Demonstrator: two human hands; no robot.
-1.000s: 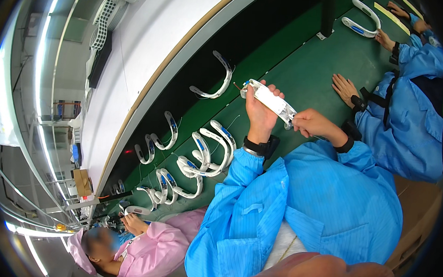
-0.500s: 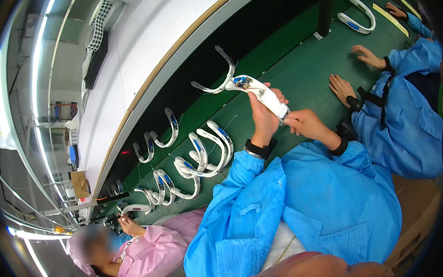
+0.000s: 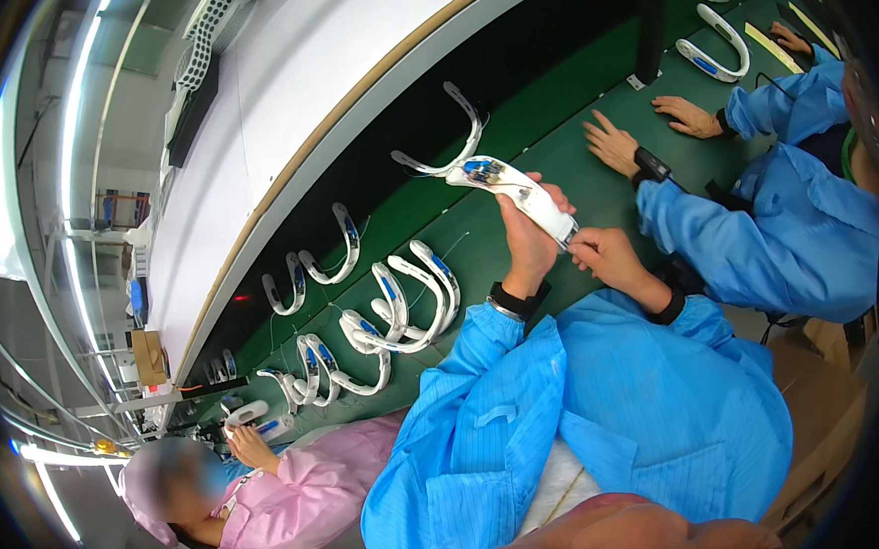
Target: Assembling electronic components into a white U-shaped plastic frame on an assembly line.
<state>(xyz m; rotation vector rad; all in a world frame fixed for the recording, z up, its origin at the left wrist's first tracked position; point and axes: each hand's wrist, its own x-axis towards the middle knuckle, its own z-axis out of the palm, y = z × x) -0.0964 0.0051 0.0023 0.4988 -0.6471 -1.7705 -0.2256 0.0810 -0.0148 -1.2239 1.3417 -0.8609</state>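
Observation:
My left hand is wrapped under a white curved neck fan with its casing uncovered, a blue part, small electronics and thin wires showing. The fingers of my right hand are pinched at its near end, by a small metallic-looking part too small to make out. The neck fan is held tilted above the green bench. Beyond its far end shows a thinner white curved piece; whether it is joined to the held one I cannot tell.
Several white U-shaped neck fans with loose wires stand on the green bench to the left. A co-worker in pink handles one there. At right, a co-worker's blue sleeves and hands reach over the bench. A dark post rises beyond.
My hands keep the same hold on the neck fan. The right co-worker's hands have moved left, closer to mine. The co-worker in pink has turned their piece.

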